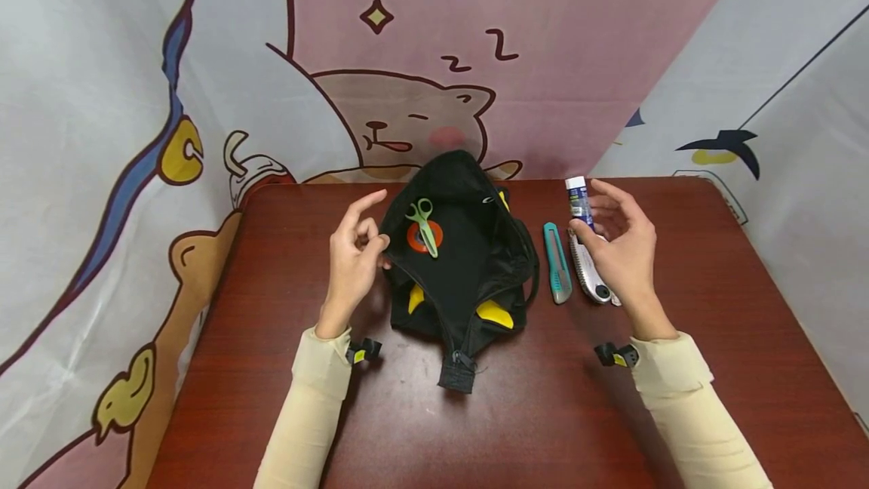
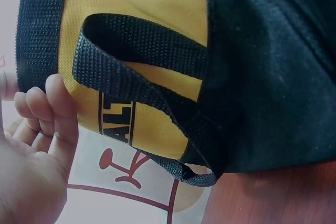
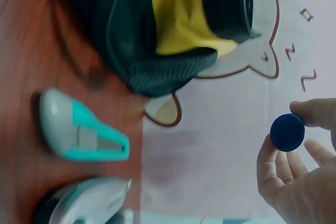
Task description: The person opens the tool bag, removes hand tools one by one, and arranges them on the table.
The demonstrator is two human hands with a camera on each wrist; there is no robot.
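Note:
A black and yellow bag (image 1: pixel 468 247) lies with its zipped mouth spread wide. At its left rim my left hand (image 1: pixel 353 247) pinches the edge between thumb and curled fingers, the index finger pointing away. In the left wrist view, the fingers (image 2: pixel 62 103) lie against the bag's yellow side (image 2: pixel 157 85). Inside the bag are light green scissors (image 1: pixel 426 229) over a round orange-red thing (image 1: pixel 413 238). To the right, my right hand (image 1: pixel 624 247) holds a glue stick (image 1: pixel 579 198) with a white cap upright; its blue base (image 3: pixel 287 132) shows in the right wrist view.
Between the bag and my right hand lies a teal utility knife (image 1: pixel 557 262). A larger silver-white utility knife (image 1: pixel 589 274) lies beside it, partly under the right hand in the head view. The dark red table (image 1: pixel 271 308) backs onto a printed cloth (image 1: pixel 543 96).

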